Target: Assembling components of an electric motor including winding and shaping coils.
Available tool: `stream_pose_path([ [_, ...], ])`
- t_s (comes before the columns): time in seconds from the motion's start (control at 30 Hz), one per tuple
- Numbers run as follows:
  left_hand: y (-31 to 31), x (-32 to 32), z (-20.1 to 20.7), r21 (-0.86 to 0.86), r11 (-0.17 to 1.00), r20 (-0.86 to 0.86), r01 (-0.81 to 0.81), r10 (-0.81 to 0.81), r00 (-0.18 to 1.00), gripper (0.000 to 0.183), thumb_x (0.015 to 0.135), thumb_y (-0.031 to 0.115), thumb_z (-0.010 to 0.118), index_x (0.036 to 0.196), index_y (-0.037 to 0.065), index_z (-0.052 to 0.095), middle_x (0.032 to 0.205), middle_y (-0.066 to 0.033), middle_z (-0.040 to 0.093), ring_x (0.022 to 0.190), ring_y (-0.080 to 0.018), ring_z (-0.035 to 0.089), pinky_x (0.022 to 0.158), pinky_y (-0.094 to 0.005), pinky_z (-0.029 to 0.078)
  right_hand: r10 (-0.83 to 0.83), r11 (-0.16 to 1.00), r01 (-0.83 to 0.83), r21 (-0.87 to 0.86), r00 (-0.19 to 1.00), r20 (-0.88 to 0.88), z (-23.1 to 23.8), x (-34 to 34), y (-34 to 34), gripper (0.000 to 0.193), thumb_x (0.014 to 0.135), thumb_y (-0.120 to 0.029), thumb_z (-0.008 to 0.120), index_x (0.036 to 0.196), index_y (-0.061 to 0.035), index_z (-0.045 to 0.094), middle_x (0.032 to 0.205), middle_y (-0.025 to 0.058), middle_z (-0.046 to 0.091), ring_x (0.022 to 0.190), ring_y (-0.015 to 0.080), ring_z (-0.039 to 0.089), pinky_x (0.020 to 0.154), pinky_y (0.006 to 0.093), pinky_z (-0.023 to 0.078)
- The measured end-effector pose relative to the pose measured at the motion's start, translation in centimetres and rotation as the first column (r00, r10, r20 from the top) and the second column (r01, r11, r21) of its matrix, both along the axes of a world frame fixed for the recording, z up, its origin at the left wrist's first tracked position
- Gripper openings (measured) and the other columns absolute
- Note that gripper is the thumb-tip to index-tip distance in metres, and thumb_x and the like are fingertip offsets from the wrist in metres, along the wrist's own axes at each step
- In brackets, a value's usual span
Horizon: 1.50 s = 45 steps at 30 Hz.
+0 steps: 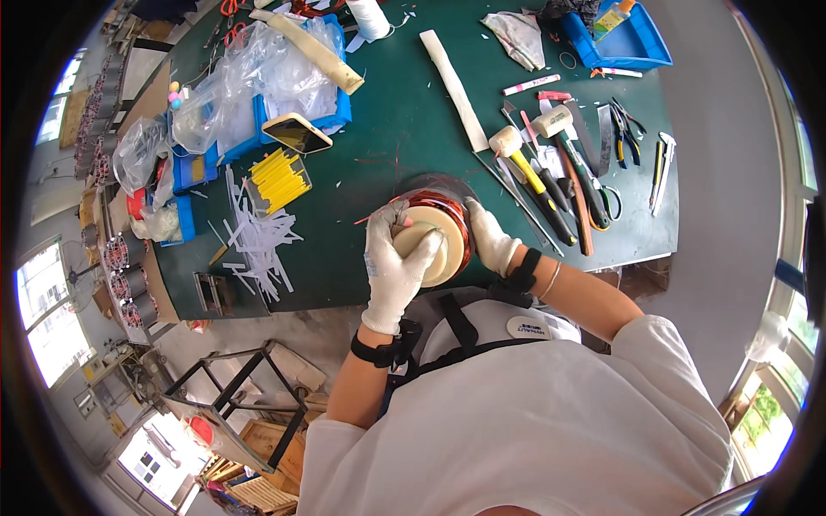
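Both my hands wear white gloves and are at a round copper-wound coil (461, 225) near the table's front edge. Reddish-brown wire rings its rim, and a cream round disc (440, 268) faces me. My left hand (394, 262) is closed on its left side, the thumb lying across the disc and the fingers curled over the upper edge. My right hand (490, 239) grips the right side of the coil, with its fingertips partly hidden behind the rim. A short red wire end (372, 218) sticks out to the left of my left hand.
White paper strips (262, 245) and yellow strips (280, 181) lie to the left, near a phone (297, 133) and blue bins (196, 168) with plastic bags. Mallets (552, 122), pliers (621, 142) and cutters lie right. A blue tray (641, 43) stands far right.
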<state>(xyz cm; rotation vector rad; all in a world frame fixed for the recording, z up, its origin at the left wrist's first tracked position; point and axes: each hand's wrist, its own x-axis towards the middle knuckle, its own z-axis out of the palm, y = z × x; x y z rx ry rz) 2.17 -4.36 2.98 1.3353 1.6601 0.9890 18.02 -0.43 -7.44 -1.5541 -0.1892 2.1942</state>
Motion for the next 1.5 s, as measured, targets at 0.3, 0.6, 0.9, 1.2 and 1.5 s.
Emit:
stream_pose_path([
  [0.3,0.4,0.6,0.0,-0.029,0.995,0.116,-0.093,0.096,0.989,0.025,0.091,0.010,0.069,0.111,-0.001,0.058,0.101,-0.0038,0.058,0.092,-0.0116,0.059,0.085,-0.0285,0.050,0.609,0.585,-0.785,0.201,0.589,0.531,-2.0,3.6,3.2,0.048,0.101,-0.038,0.038,0.113,0.0022,0.061,0.107,0.0282,0.067,0.102,0.0422,0.065,0.090,0.0458,0.050],
  [0.6,0.6,-3.6,7.0,0.141,0.949,0.662,-0.281,0.120,0.740,0.038,0.102,0.053,0.049,0.091,0.016,0.047,0.067,0.0030,0.039,0.053,-0.0091,0.034,0.061,-0.0309,0.040,0.037,0.356,-0.928,-0.106,-0.099,0.994,-2.4,-0.1,16.4,0.069,0.088,-0.042,0.070,0.139,-0.0065,0.042,0.124,0.0181,0.063,0.122,0.0348,0.057,0.096,0.0461,0.049],
  [0.9,-1.1,-5.0,14.4,0.852,0.472,0.019,-0.227,0.405,0.914,0.057,0.105,0.056,0.036,0.116,0.006,0.063,0.101,-0.0156,0.067,0.098,-0.0260,0.065,0.087,-0.0387,0.054,0.205,0.710,-0.494,0.502,0.827,0.523,-0.5,3.5,16.3,0.037,0.094,-0.025,0.052,0.120,0.0019,0.055,0.101,0.0161,0.067,0.078,0.0219,0.068,0.071,0.0374,0.055],
  [1.2,8.1,2.1,4.7,-0.317,0.887,0.175,0.336,-0.294,0.940,0.069,0.095,0.026,0.069,0.146,-0.006,0.034,0.120,-0.0185,0.064,0.111,-0.0221,0.063,0.100,-0.0325,0.047,0.251,0.754,-0.367,0.545,0.928,0.277,5.5,11.6,1.4,0.035,0.100,-0.033,0.048,0.114,-0.0016,0.052,0.082,0.0062,0.055,0.062,0.0137,0.055,0.056,0.0294,0.046],
  [1.5,-0.3,3.5,2.6,0.186,0.920,-0.704,0.346,-0.121,0.700,0.016,0.091,0.016,0.063,0.104,0.009,0.070,0.117,-0.0174,0.063,0.106,-0.0382,0.059,0.090,-0.0479,0.050,0.482,0.680,-0.604,0.416,0.795,0.367,6.1,9.7,-1.7,0.042,0.107,-0.042,0.042,0.104,-0.0021,0.057,0.073,0.0081,0.058,0.059,0.0179,0.059,0.056,0.0350,0.049],
])
